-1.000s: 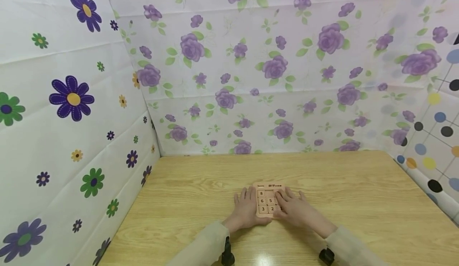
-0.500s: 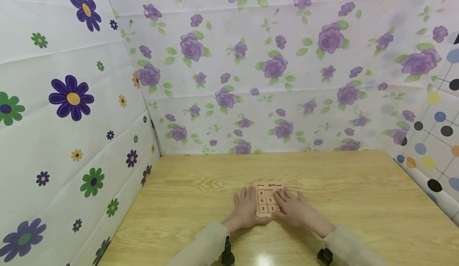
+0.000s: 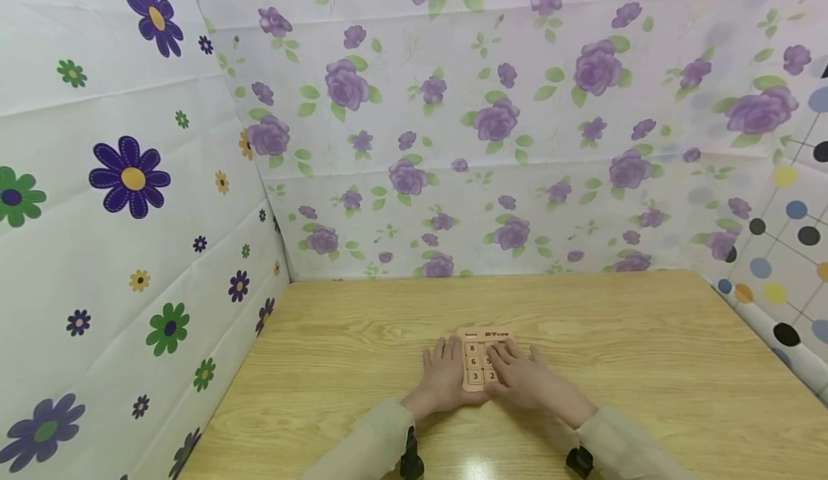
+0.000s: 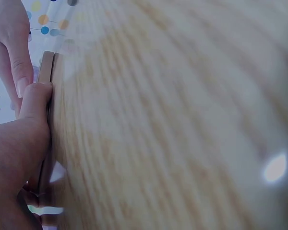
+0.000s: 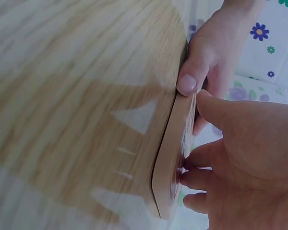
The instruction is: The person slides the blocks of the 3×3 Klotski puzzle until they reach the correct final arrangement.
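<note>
On the flat, rectangular pale-wood board (image 3: 480, 335), left hand (image 3: 443, 384) grips the near-left corner, right hand (image 3: 522, 379), unclenched, touches square numbered wooden tiles (image 3: 474, 362), probably mid-slide, next needing light, steady pressure.

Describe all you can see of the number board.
The flat, pale, wooden-looking board lies face-up on the table. Dark lettering runs above square number tiles: 8, 6, 3, 2 readable, 5 partly covered. The left hand touches its left and near edges; the right hand touches its face, hiding much of it.
</note>
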A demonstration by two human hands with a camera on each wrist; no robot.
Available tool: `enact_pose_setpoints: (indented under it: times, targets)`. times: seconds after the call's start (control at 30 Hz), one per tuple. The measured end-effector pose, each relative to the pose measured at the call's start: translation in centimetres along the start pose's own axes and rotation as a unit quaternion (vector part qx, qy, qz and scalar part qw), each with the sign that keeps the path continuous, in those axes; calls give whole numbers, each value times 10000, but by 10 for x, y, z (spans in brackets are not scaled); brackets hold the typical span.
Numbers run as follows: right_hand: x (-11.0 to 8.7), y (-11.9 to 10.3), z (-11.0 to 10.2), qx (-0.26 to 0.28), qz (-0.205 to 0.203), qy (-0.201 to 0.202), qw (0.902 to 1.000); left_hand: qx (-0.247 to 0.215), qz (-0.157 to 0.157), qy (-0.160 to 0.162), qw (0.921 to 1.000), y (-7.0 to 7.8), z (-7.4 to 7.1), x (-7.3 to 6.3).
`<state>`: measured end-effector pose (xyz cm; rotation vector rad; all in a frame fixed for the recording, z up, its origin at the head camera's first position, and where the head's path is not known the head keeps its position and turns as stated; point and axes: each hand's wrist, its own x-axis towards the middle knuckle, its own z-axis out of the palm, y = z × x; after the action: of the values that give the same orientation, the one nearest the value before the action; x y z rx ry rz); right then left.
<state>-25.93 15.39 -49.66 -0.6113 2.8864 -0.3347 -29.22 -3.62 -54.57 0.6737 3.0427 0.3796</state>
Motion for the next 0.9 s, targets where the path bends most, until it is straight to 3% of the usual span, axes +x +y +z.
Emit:
enact_pose_setpoints:
  times: [0.9]
  targets:
    - [4, -6, 4, -59, -103, 46, 9999, -76, 19, -48, 10000, 2, -4, -2]
